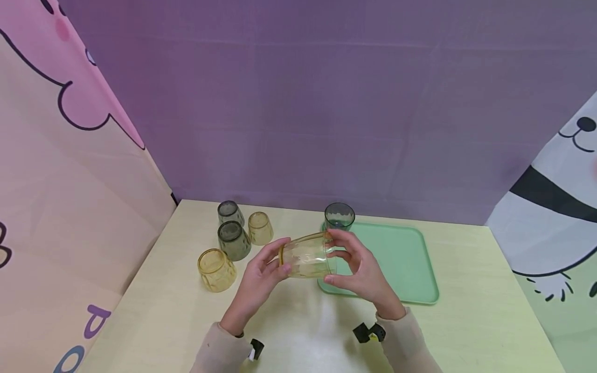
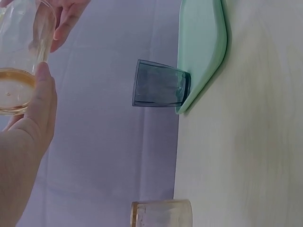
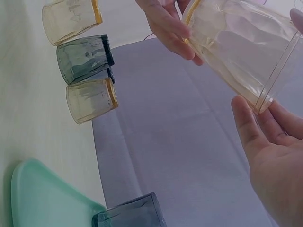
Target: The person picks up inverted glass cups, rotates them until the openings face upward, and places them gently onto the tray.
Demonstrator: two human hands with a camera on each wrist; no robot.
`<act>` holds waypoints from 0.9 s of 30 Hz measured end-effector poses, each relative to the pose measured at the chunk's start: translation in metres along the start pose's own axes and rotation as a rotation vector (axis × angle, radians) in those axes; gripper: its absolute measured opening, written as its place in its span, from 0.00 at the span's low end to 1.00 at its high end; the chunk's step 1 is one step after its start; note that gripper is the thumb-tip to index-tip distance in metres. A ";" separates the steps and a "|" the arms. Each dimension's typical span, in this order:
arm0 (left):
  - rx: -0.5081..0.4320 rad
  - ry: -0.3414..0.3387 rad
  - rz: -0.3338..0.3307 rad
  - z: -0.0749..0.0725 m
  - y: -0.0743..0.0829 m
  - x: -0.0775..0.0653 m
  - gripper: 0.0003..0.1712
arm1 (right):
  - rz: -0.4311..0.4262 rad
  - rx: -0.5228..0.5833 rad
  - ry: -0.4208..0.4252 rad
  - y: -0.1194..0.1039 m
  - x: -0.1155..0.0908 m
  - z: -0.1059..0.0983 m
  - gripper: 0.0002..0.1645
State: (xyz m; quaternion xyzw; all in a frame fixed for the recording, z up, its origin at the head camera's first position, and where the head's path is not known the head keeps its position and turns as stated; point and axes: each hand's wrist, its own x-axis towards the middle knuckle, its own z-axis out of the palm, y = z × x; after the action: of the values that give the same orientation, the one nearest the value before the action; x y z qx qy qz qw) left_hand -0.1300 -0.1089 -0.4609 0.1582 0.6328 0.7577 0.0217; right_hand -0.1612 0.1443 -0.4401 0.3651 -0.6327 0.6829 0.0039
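Observation:
A clear amber drinking glass [image 1: 305, 259] is held on its side above the table, between both hands. My left hand [image 1: 262, 275] grips its thick-based end, thumb in front and fingers behind. At the wider rim end, my right hand [image 1: 366, 272] holds it with thumb and fingers spread around the edge. In the right wrist view the glass [image 3: 241, 42] looks see-through, with its rim between the right fingertips [image 3: 245, 113]. Behind the hands, a grey glass [image 1: 339, 216] stands upright on the back left corner of a green tray [image 1: 396, 259].
To the left, upside down on the table [image 1: 154, 311], are a front yellow glass [image 1: 217, 270], a smaller yellow glass [image 1: 260, 228], a grey glass [image 1: 235, 241] and another grey one [image 1: 230, 213] behind. A purple cloth [image 1: 298, 114] hangs along the back edge.

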 end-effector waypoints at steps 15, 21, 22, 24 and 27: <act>0.186 -0.008 0.079 -0.011 0.011 0.003 0.30 | -0.010 -0.032 -0.018 -0.001 -0.001 -0.005 0.49; 0.308 -0.003 0.118 -0.020 0.014 0.002 0.29 | -0.020 -0.121 -0.011 -0.004 -0.001 -0.009 0.50; 0.344 0.003 0.114 -0.022 0.015 0.002 0.29 | -0.024 -0.137 -0.008 -0.005 -0.001 -0.010 0.51; 0.420 0.017 0.100 -0.025 0.017 0.001 0.29 | -0.019 -0.167 -0.001 -0.006 -0.001 -0.011 0.51; 0.541 0.031 0.080 -0.030 0.019 0.000 0.30 | -0.009 -0.215 0.009 -0.009 0.000 -0.014 0.51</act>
State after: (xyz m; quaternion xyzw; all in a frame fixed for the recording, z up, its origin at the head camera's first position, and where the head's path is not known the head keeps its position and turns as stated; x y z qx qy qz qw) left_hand -0.1342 -0.1410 -0.4469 0.1714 0.8058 0.5636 -0.0609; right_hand -0.1641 0.1577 -0.4316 0.3625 -0.7007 0.6126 0.0489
